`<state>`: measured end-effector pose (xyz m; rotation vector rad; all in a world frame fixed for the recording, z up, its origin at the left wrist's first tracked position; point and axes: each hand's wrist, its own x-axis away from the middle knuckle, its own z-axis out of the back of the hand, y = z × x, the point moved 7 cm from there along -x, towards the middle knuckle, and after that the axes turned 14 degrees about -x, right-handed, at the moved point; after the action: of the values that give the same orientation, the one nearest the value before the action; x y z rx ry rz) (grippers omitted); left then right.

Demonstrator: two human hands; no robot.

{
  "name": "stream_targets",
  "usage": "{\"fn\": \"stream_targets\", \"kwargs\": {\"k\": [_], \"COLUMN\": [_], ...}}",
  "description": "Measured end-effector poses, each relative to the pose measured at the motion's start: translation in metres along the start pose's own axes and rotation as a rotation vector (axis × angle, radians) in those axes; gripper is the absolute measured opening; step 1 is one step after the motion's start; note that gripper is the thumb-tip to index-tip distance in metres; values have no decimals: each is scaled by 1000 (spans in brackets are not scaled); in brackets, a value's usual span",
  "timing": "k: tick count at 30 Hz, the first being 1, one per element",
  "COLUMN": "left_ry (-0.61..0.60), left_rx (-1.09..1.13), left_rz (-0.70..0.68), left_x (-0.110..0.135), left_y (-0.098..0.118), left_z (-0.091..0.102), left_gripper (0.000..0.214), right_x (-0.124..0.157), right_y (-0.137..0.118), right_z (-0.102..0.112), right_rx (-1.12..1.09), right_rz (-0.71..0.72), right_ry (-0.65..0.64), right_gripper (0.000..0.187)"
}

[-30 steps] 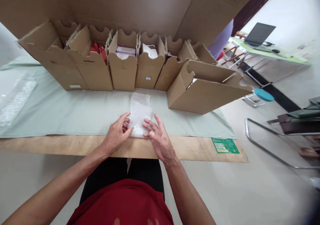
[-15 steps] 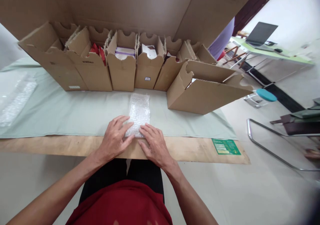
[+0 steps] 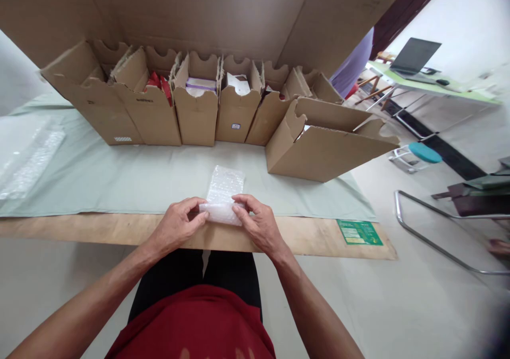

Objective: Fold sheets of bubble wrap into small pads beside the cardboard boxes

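A strip of bubble wrap [image 3: 226, 182] lies near the front edge of the table, its near end folded or rolled up into a thicker band. My left hand [image 3: 182, 222] pinches the left end of that band between thumb and fingers. At the band's right end, my right hand [image 3: 258, 221] grips it the same way, thumb on the near side. The far part of the strip rests flat on the pale green cloth [image 3: 155, 178]. Whether anything is inside the fold cannot be seen.
Several cardboard bins [image 3: 197, 117] stand in a row behind, some holding red, purple or white items. One cardboard box [image 3: 330, 149] sits angled at the right. More bubble wrap [image 3: 30, 160] lies at far left. A green card [image 3: 359, 232] is on the wooden edge [image 3: 99, 230].
Both hands have gone from lying flat on the bubble wrap to pinching its near end, now folded up. The strip's far end has come nearer to me and looks shorter.
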<state>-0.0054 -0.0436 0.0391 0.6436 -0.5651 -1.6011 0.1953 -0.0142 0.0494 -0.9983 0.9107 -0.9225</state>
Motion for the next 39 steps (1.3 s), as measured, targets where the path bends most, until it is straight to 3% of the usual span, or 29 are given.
{"fn": "stream_targets", "kwargs": {"k": [3, 5, 10, 13, 16, 18, 21, 25, 28, 31, 33, 37, 39], "left_ry": [-7, -1, 47, 131, 229, 226, 88, -27, 3, 53, 45, -61, -74], "left_rx": [39, -2, -161, -120, 129, 379, 741, 936, 927, 829, 743, 520, 385], "left_rz": [73, 94, 131, 139, 222, 324, 438, 387, 403, 393, 342, 186, 103], "left_x": [-11, -21, -37, -35, -17, -1, 21, 27, 26, 26, 27, 30, 32], "left_y": [-7, -11, -15, -14, -19, -24, -21, -7, -6, -4, 3, 26, 37], "left_z": [-2, -4, -6, -2, 6, 4, -15, -37, -45, -39, -32, -26, -26], "left_gripper": [32, 37, 39, 42, 49, 54, 63, 68, 72, 76, 75, 68, 65], "right_x": [5, 11, 13, 5, -1, -1, 5, 16, 23, 24, 23, 19, 19], "right_y": [-6, -14, -7, 4, 7, 5, 3, 4, 8, 5, -3, -19, -30], "right_z": [6, 1, -29, -32, -22, -12, -7, -22, -27, -8, 5, 8, 8], "right_rx": [166, 307, 528, 553, 410, 246, -30, -404, -470, -246, -144, -163, -120], "right_rz": [149, 267, 325, 299, 247, 162, -23, -211, -263, -153, -68, -53, -44], "right_ry": [165, 182, -112, -142, -47, 38, 90, 4, -35, 57, 80, -152, -248], "right_gripper": [27, 29, 42, 38, 31, 28, 24, 27, 29, 30, 42, 72, 69]}}
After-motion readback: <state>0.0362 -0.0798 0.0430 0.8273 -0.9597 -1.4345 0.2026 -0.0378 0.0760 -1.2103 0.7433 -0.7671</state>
